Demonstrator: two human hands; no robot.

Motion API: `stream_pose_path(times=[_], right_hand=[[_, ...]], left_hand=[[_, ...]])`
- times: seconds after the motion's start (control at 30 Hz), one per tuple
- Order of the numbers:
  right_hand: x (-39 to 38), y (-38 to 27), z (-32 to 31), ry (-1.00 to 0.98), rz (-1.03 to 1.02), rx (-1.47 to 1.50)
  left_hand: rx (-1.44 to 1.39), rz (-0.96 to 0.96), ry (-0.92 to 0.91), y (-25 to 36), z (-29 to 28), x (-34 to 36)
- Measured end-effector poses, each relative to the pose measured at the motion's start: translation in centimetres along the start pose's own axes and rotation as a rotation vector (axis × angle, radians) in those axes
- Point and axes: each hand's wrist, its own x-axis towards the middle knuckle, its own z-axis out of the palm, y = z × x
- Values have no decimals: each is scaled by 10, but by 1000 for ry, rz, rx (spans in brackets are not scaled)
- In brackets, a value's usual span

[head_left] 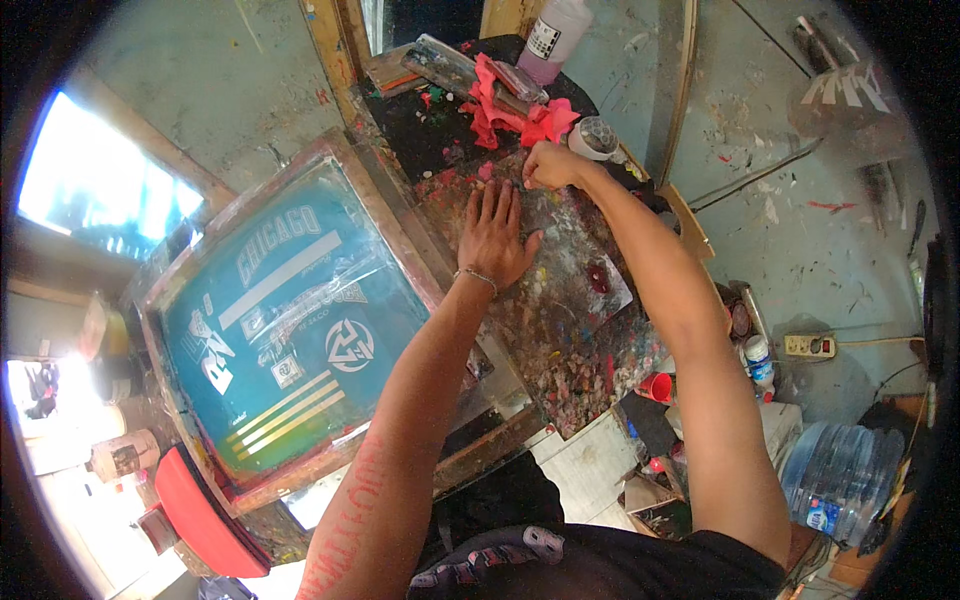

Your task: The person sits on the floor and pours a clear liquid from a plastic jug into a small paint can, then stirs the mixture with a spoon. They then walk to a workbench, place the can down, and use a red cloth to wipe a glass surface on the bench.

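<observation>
There was the left hand (497, 240), palm down, fingers straight and slightly parted, thumb out, clamped on nothing, apparently flat on the paint-crusted board (545, 345)! And just ahead of it, to its right, came the right hand (548, 167), fingers curled in at the board's far end; whether they pinched anything, nobody could tell from here.

The board itself ran beneath the left palm and back toward the body. It looked stiff and fairly heavy, a slab that would hardly bend, its near end rough with dried lumps that should have given good friction. Smoother stretches beside the left thumb might have been slick or tacky, especially around the dark red blot (598, 279), behind and right of that thumb. Best hold, by the look of it? The two long edges, one either side of the left palm, clear of that blot.

Left of the left wrist sat the wooden-framed teal screen (390, 325), its taut sheet seemingly the fragile one; beyond the right knuckles lay a crumpled pink cloth (548, 122), soft and light.
</observation>
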Motion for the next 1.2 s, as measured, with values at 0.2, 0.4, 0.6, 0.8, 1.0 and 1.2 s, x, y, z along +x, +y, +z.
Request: stream_pose_path(times=[0.2, 0.4, 0.6, 0.8, 1.0, 1.2], right_hand=[[8, 0, 3, -15, 36, -143], [6, 0, 12, 89, 21, -242], [-3, -5, 13, 108, 31, -73], [-6, -1, 8, 152, -89, -75], [1, 16, 11, 154, -84, -16], [16, 35, 17, 147, 39, -76]], left_hand=[[3, 18, 33, 2, 0, 0], [43, 38, 58, 2, 5, -1], [6, 28, 61, -1, 8, 1], [13, 44, 67, -4, 10, 3], [48, 55, 53, -2, 11, 1], [90, 71, 40, 1, 16, 2]])
